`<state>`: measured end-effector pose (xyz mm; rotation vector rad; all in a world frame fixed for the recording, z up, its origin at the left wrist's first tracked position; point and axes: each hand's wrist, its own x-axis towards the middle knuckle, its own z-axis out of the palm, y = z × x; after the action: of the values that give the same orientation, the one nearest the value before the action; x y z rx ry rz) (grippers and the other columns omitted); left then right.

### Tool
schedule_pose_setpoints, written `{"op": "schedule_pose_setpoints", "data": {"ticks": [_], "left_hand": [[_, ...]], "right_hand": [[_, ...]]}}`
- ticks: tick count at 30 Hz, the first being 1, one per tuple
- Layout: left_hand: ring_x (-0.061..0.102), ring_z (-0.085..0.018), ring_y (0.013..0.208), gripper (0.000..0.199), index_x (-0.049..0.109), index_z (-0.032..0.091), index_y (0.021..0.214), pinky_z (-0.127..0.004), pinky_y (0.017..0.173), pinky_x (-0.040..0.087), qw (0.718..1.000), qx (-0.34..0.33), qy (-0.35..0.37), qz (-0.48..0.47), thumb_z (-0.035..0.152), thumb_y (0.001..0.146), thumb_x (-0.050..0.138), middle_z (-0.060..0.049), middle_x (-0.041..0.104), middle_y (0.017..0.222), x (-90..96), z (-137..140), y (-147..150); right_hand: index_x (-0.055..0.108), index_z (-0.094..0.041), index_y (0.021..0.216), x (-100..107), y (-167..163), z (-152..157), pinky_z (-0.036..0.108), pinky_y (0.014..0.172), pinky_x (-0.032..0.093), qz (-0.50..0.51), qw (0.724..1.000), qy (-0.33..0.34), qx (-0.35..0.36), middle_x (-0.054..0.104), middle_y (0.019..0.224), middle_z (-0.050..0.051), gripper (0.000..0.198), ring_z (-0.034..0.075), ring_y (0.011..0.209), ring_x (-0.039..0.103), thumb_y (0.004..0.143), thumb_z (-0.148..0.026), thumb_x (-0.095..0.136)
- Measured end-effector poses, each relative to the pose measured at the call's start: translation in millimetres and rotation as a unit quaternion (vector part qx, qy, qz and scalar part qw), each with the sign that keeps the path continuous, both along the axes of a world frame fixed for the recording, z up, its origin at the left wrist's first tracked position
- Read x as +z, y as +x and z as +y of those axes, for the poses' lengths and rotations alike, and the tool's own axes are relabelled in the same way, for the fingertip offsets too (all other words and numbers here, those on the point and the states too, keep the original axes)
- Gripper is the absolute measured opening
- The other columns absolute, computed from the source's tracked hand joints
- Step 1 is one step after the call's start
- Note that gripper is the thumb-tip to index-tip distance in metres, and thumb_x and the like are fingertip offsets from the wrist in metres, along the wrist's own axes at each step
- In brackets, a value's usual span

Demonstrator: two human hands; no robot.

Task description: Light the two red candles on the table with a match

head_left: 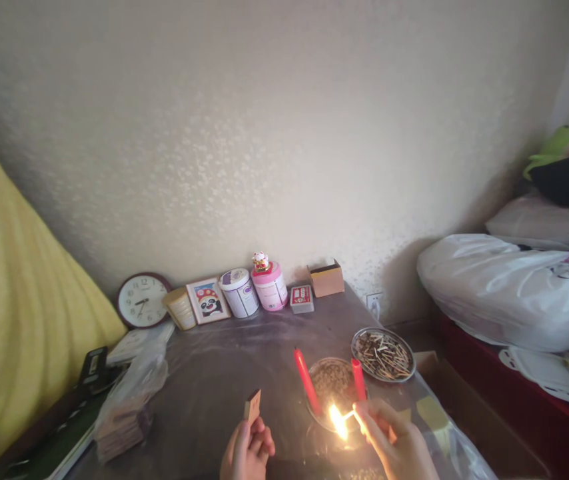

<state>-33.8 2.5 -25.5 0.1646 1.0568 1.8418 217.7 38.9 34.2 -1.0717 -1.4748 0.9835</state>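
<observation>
My left hand [247, 451] holds a small matchbox [252, 405] upright near the table's front edge. My right hand [395, 440] pinches a burning match [343, 419], its flame bright just left of my fingers. Two red candles stand in a glass dish [333, 392]: a tilted one [307, 380] on the left and a shorter one [359, 379] on the right, right beside the flame. Behind them sits a metal plate [383, 353] heaped with several used matches.
Along the wall stand a round clock [142, 301], a panda picture frame [208, 301], two tins [239, 292], a small red box [302, 298] and a cardboard box [327, 279]. A plastic bag [129, 400] lies at the left, a yellow cushion [19, 313] beyond, white bags [504, 287] at the right.
</observation>
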Motion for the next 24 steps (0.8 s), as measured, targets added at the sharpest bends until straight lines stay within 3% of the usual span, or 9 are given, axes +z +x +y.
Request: {"op": "schedule_pose_setpoints", "data": {"ticks": [3, 11, 18, 24], "left_hand": [[0.059, -0.015, 0.051, 0.036, 0.073, 0.017, 0.062, -0.028, 0.045, 0.047, 1.0, 0.002, 0.006, 0.001, 0.042, 0.041, 0.088, -0.001, 0.064, 0.061, 0.2, -0.6, 1.0], [0.06, -0.018, 0.05, 0.04, 0.073, 0.016, 0.058, -0.03, 0.045, 0.048, 1.0, -0.013, -0.007, -0.017, 0.041, 0.032, 0.091, -0.003, 0.065, 0.057, 1.0, 1.2, -2.8], [0.059, -0.016, 0.05, 0.041, 0.074, 0.015, 0.058, -0.028, 0.045, 0.048, 1.0, -0.015, -0.003, -0.021, 0.041, 0.031, 0.091, -0.004, 0.066, 0.058, 1.4, -0.4, -1.8], [0.06, -0.017, 0.052, 0.043, 0.074, 0.013, 0.06, -0.029, 0.046, 0.048, 1.0, -0.018, 0.0, -0.022, 0.04, 0.032, 0.092, -0.004, 0.066, 0.058, 2.1, 1.1, -2.2]], "right_hand": [[0.063, -0.022, 0.062, 1.7, -2.3, -1.0, 0.02, 0.05, 0.049, 0.016, 1.0, 0.005, -0.02, 0.062, 0.057, 0.0, 0.032, 0.017, 0.053, 0.06, 0.083, -0.046, 0.059], [0.063, -0.021, 0.061, 4.1, -9.7, -6.1, 0.019, 0.05, 0.046, 0.058, 0.996, 0.008, -0.071, 0.058, 0.055, -0.002, 0.034, 0.015, 0.051, 0.055, 0.078, -0.051, 0.063], [0.064, -0.02, 0.069, -6.1, -3.7, 0.2, 0.018, 0.055, 0.049, 0.011, 1.0, 0.015, -0.005, 0.065, 0.063, 0.0, 0.031, 0.016, 0.059, 0.062, 0.082, -0.048, 0.062], [0.066, -0.02, 0.074, -10.0, -1.8, 3.4, 0.018, 0.057, 0.05, -0.036, 0.998, 0.052, -0.005, 0.066, 0.066, 0.001, 0.031, 0.016, 0.061, 0.063, 0.085, -0.048, 0.059]]}}
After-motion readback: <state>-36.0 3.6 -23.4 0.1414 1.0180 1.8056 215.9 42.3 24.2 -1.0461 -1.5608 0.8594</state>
